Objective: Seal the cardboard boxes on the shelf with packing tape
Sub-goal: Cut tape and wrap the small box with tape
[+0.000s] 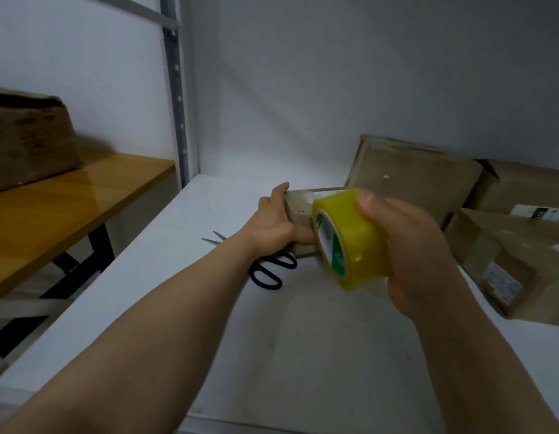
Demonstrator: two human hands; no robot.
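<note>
A small cardboard box (298, 208) stands on the white shelf (303, 339), mostly hidden behind the tape roll. My left hand (275, 223) grips its left end, thumb on top and fingers against the near side. A yellowish roll of packing tape (350, 239) with a green and white core is held in my right hand (409, 249), just in front of and to the right of the box. A strip of clear tape seems to run from the roll onto the box top.
Black-handled scissors (269, 270) lie on the shelf under my left wrist. Three more cardboard boxes (413, 173) (522, 186) (507, 258) sit at the back right. A yellow table (52, 214) with another box (27, 142) stands to the left, beyond a metal upright (178, 98).
</note>
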